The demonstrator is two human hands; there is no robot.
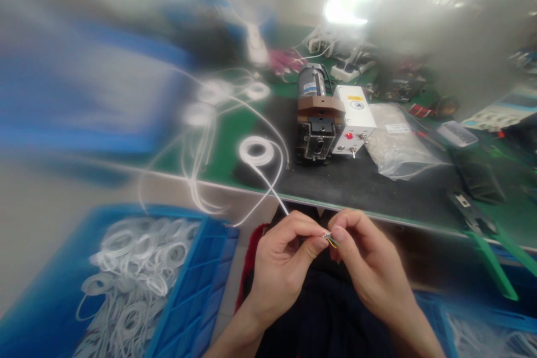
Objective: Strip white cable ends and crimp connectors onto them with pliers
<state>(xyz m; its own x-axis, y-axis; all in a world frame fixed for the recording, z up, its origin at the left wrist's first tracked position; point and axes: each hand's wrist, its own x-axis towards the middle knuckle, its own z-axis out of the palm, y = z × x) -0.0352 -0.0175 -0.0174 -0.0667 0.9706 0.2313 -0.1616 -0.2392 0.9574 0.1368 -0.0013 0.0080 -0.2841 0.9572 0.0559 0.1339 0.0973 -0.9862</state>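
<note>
White cable (268,190): sheathed lead that runs from a coil (257,151) on the counter (356,184) over the front edge and down to the hands. Long axis slants from upper left to lower right.
Cable end: stripped. Thin coloured cores (332,241), yellow and green visible, stand out of the sheath and point right.
Left hand (281,263): grip closed, thumb and forefinger pinched on the sheath just behind the cores. The cable enters this grip from above left.
Right hand (371,268): grip closed, fingertips pinched on the core tips, touching the left fingertips.
Relation: the cores lie between the two grips, both equally near.
Hand position: below the counter's front edge, over the lap.
Machine (316,123): motor-driven unit on the counter beyond the hands, well apart, its front opening facing the person.
Control box (356,114): white, red button, touching the machine's right side.
Plastic bag (396,145): clear, just right of the box.
Blue crate (197,285): lower left, holding coiled white cables (134,268).
Obstructions: none between the grips and the cable end.
Visibility: left background blurred.
</note>
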